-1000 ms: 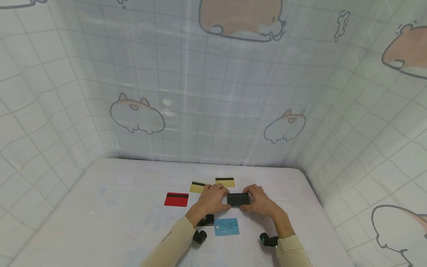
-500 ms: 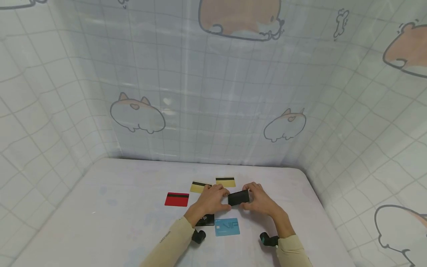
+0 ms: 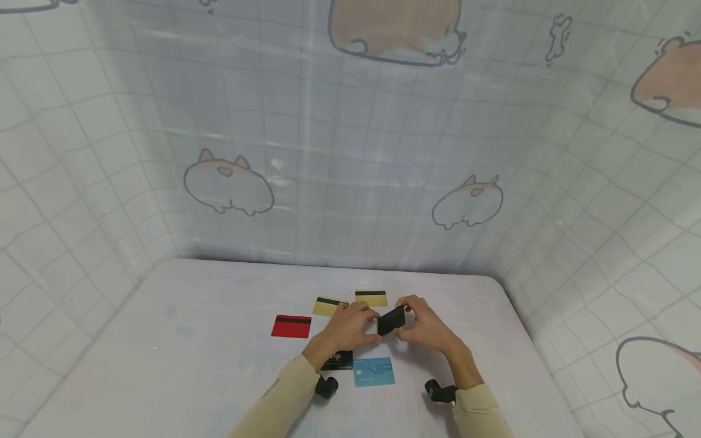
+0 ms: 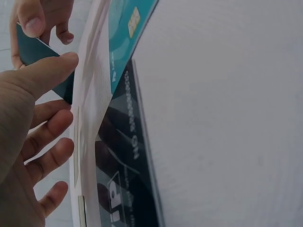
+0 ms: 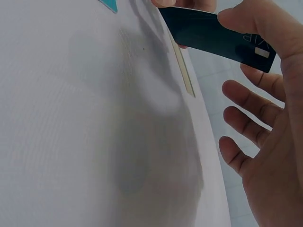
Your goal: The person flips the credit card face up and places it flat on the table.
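A dark card (image 3: 391, 321) hangs between my two hands in the head view, tilted with its right end higher. My left hand (image 3: 347, 326) pinches its left end, the thumb lying over the card's face in the left wrist view. My right hand (image 3: 429, 328) pinches the other end, where "VIP" lettering and a light chip show on the card (image 5: 199, 30) in the right wrist view. The remaining fingers of both hands are spread loosely. Below my left hand lies a black VIP card (image 3: 339, 361), partly hidden by the wrist, beside a blue VIP card (image 3: 374, 371).
A red card (image 3: 291, 327) lies on the white-covered table (image 3: 208, 365) to the left. Two yellow cards with dark stripes lie behind the hands, the left one (image 3: 327, 306) partly covered, the right one (image 3: 371, 298) fully visible. A patterned curtain (image 3: 350, 231) stands behind the table.
The dark card has gone from level to tilted, its right end rising and its face turning. My right fingers have moved slightly up with it; the left hand stays nearly in place.
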Motion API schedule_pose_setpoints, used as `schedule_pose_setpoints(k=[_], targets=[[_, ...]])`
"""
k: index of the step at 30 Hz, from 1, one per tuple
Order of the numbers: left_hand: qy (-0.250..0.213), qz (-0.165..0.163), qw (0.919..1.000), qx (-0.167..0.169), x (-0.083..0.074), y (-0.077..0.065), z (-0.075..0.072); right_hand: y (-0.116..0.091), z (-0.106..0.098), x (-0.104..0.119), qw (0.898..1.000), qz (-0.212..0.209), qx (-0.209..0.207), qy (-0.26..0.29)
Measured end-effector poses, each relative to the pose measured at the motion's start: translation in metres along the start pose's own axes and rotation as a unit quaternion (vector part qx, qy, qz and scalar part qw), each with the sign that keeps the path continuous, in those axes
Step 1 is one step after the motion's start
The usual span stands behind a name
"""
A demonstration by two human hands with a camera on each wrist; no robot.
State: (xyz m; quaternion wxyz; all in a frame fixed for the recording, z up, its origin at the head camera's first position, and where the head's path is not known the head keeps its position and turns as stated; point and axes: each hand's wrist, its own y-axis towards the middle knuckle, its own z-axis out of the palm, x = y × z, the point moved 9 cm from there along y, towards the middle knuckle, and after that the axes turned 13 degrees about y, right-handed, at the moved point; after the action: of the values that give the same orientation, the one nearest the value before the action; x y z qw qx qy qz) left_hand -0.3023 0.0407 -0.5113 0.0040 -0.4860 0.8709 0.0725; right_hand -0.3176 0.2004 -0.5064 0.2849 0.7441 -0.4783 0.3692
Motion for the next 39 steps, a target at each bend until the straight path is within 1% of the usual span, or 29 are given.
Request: schedule_pose_setpoints(k=[9,16,23,30,39], targets=[[-0.004,0.007,0.9999,-0.013,-0.003,0.001,0.000,0.001,0.001,0.008,0.999,-0.033,-0.004,0.019],[-0.006,0.009,0.9998,-0.015,-0.005,0.002,0.000,0.003,0.006,0.012,0.998,-0.057,0.017,0.038],[-0.005,0.007,0.9998,-0.015,-0.006,0.002,-0.001,0.003,0.008,0.012,0.997,-0.050,0.019,0.050],[0.000,0.010,0.9999,-0.014,-0.006,0.003,-0.002,0.006,0.010,0.014,0.996,-0.060,0.024,0.064],[0.001,0.009,0.9997,-0.022,-0.011,-0.001,-0.006,0.000,0.009,0.014,0.997,-0.044,0.016,0.064]])
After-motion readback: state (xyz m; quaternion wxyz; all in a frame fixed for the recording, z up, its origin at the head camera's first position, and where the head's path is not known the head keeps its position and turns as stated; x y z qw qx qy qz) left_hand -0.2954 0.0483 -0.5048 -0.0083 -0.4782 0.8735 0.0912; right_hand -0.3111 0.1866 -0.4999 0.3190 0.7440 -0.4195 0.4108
